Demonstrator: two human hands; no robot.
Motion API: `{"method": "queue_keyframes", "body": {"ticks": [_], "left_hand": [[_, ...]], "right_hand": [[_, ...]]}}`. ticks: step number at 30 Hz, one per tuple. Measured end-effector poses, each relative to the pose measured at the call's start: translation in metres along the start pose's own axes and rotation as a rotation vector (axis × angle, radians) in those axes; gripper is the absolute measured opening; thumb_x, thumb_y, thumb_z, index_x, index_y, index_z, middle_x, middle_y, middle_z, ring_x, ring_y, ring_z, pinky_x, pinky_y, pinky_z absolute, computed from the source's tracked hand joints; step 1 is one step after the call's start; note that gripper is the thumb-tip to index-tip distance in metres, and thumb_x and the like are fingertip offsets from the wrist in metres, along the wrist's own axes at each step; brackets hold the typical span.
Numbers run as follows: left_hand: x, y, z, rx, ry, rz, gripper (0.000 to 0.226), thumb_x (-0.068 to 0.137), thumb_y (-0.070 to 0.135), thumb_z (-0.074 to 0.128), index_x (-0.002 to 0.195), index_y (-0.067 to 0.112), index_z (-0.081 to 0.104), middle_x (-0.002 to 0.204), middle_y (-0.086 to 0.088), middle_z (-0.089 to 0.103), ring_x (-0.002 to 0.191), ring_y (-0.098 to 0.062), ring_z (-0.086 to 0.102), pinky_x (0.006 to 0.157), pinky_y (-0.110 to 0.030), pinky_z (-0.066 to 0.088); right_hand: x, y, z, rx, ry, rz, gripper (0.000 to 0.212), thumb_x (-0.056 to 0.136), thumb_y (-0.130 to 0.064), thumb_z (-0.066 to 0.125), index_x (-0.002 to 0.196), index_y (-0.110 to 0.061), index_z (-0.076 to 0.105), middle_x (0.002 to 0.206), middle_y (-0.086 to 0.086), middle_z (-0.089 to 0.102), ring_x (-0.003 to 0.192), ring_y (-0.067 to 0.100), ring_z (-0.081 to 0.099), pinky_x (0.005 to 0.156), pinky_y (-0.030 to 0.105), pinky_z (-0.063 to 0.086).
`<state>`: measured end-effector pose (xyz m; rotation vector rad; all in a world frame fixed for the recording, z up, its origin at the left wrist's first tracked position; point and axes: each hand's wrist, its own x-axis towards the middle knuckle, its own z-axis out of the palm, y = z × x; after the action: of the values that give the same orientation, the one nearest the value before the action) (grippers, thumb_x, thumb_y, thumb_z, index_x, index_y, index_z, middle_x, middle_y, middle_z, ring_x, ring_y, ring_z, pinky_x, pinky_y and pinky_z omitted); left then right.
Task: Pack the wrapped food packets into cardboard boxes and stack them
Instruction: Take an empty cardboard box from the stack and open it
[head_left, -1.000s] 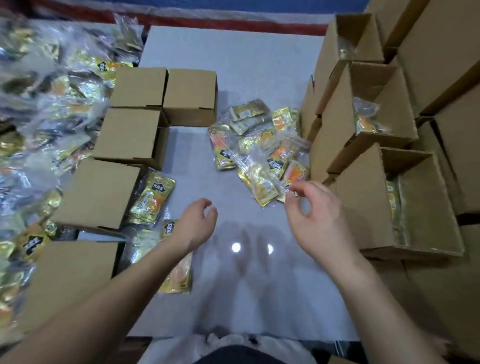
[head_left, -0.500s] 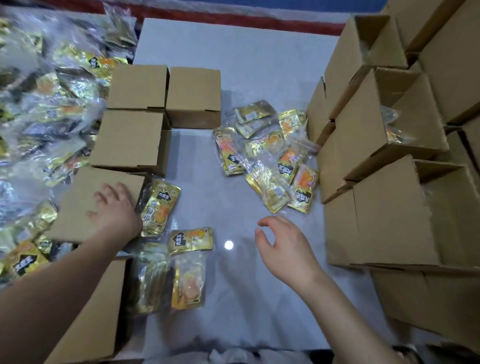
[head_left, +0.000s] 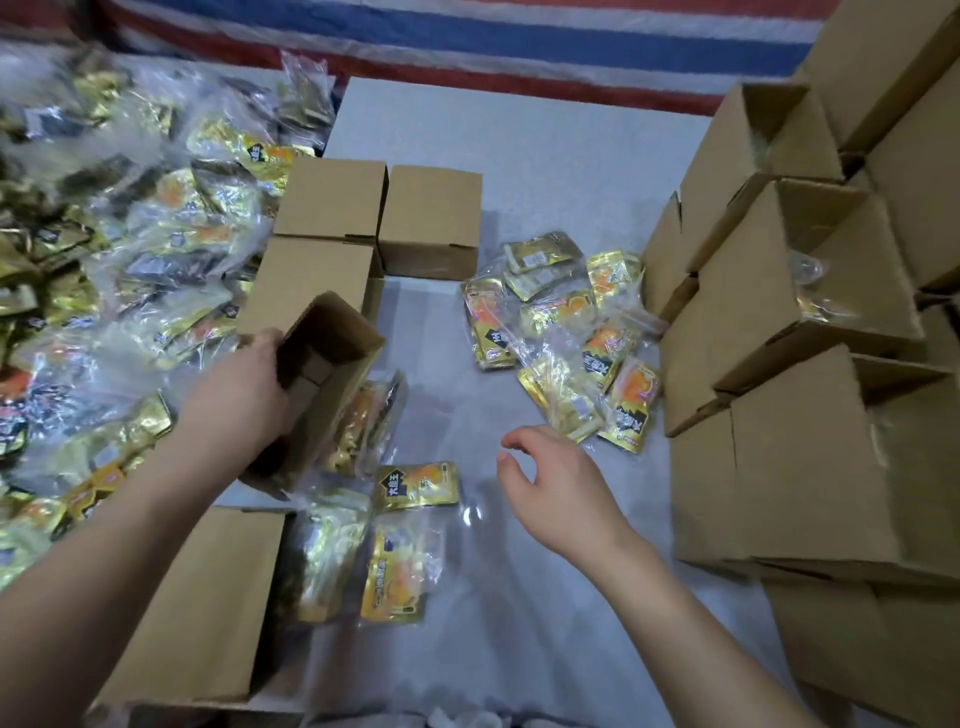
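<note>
My left hand (head_left: 241, 392) grips an empty cardboard box (head_left: 332, 384) by its left wall and holds it tilted, its open mouth turned up toward me. My right hand (head_left: 558, 491) hovers over the grey table (head_left: 519, 171), fingers loosely curled and holding nothing. Gold-and-orange wrapped food packets (head_left: 566, 338) lie in a loose group just beyond my right hand. More packets (head_left: 400, 530) lie under and in front of the tilted box.
Closed boxes (head_left: 382, 215) stand behind the tilted one, and another box (head_left: 202, 597) sits near my left forearm. Open boxes (head_left: 810, 291) lie stacked on their sides at the right, packets inside some. A large heap of bagged packets (head_left: 114, 249) covers the left.
My left hand, which lay flat on a box, now grips it and has tipped it up so its opening shows. My right hand stays in about the same place, empty.
</note>
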<state>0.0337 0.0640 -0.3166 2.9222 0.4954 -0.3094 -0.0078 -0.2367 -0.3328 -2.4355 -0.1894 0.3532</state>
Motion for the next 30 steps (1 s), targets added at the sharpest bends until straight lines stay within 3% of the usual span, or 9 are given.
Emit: {"method": "queue_keyframes", "body": {"ticks": [3, 7, 11, 14, 16, 18, 25, 27, 30], "left_hand": [[-0.021, 0.025, -0.034, 0.080, 0.078, 0.165, 0.043, 0.094, 0.010, 0.046, 0.134, 0.023, 0.052, 0.102, -0.018, 0.068, 0.091, -0.039, 0.063, 0.071, -0.041, 0.051], [-0.036, 0.072, -0.052, 0.004, 0.012, 0.390, 0.035, 0.100, 0.022, 0.047, 0.132, 0.034, 0.055, 0.116, -0.010, 0.068, 0.103, -0.035, 0.063, 0.083, -0.040, 0.053], [-0.043, 0.127, -0.034, -0.074, -0.072, 0.675, 0.031, 0.101, 0.028, 0.047, 0.129, 0.034, 0.056, 0.121, -0.002, 0.068, 0.110, -0.028, 0.060, 0.085, -0.037, 0.050], [-0.044, 0.164, -0.003, -0.120, -0.159, 0.833, 0.027, 0.101, 0.028, 0.048, 0.126, 0.028, 0.059, 0.120, -0.002, 0.067, 0.110, -0.027, 0.060, 0.087, -0.038, 0.049], [-0.045, 0.180, 0.024, -0.087, -0.228, 0.855, 0.024, 0.102, 0.029, 0.046, 0.123, 0.027, 0.058, 0.115, -0.003, 0.067, 0.106, -0.026, 0.060, 0.084, -0.036, 0.048], [-0.046, 0.188, 0.053, -0.036, -0.271, 0.855, 0.022, 0.102, 0.032, 0.045, 0.117, 0.024, 0.059, 0.111, -0.004, 0.067, 0.105, -0.025, 0.060, 0.081, -0.035, 0.047], [-0.059, 0.198, 0.124, 0.142, -0.369, 0.833, 0.028, 0.105, 0.039, 0.037, 0.112, 0.020, 0.057, 0.112, -0.006, 0.066, 0.105, -0.029, 0.061, 0.080, -0.038, 0.049], [-0.062, 0.198, 0.128, 0.051, -0.364, 0.825, 0.033, 0.104, 0.043, 0.038, 0.119, 0.022, 0.057, 0.121, -0.002, 0.065, 0.112, -0.026, 0.060, 0.087, -0.037, 0.049], [-0.049, 0.177, 0.122, -0.399, -0.247, 0.600, 0.040, 0.100, 0.050, 0.043, 0.124, 0.023, 0.062, 0.124, 0.002, 0.066, 0.111, -0.020, 0.061, 0.088, -0.030, 0.046]], "right_hand": [[0.003, -0.004, -0.015, 0.094, 0.061, -0.015, 0.030, 0.097, -0.021, 0.058, 0.123, -0.009, 0.064, 0.120, 0.004, 0.065, 0.115, 0.017, 0.056, 0.094, 0.016, 0.035], [0.015, -0.009, -0.042, 0.233, 0.237, -0.031, 0.050, 0.092, -0.023, 0.066, 0.139, -0.013, 0.051, 0.133, 0.001, 0.058, 0.123, 0.013, 0.052, 0.106, 0.026, 0.039], [0.020, 0.000, -0.074, 0.123, 0.235, -0.132, 0.066, 0.084, -0.031, 0.063, 0.146, -0.022, 0.042, 0.143, -0.005, 0.045, 0.131, 0.005, 0.039, 0.107, 0.006, 0.021], [0.018, 0.026, -0.078, -0.052, 0.186, -0.105, 0.049, 0.079, -0.019, 0.058, 0.128, -0.015, 0.059, 0.129, 0.004, 0.054, 0.122, 0.018, 0.050, 0.106, 0.028, 0.039], [0.011, 0.047, -0.068, -0.120, 0.195, 0.009, 0.024, 0.081, -0.008, 0.058, 0.103, -0.009, 0.067, 0.104, 0.009, 0.062, 0.101, 0.030, 0.058, 0.088, 0.037, 0.047], [0.001, 0.070, -0.052, -0.139, 0.160, 0.115, 0.013, 0.084, -0.006, 0.055, 0.093, -0.007, 0.065, 0.097, 0.011, 0.061, 0.093, 0.033, 0.058, 0.080, 0.039, 0.047], [-0.025, 0.120, -0.007, -0.122, 0.050, 0.274, 0.014, 0.090, -0.010, 0.052, 0.100, -0.007, 0.062, 0.103, 0.012, 0.058, 0.098, 0.035, 0.057, 0.082, 0.043, 0.047], [-0.027, 0.125, -0.007, -0.111, 0.044, 0.267, 0.017, 0.090, -0.011, 0.052, 0.103, -0.008, 0.062, 0.104, 0.011, 0.058, 0.099, 0.035, 0.058, 0.084, 0.045, 0.048], [-0.027, 0.126, -0.016, -0.091, 0.042, 0.262, 0.030, 0.090, -0.017, 0.054, 0.118, -0.012, 0.063, 0.116, 0.007, 0.061, 0.107, 0.029, 0.059, 0.094, 0.043, 0.047]]}}
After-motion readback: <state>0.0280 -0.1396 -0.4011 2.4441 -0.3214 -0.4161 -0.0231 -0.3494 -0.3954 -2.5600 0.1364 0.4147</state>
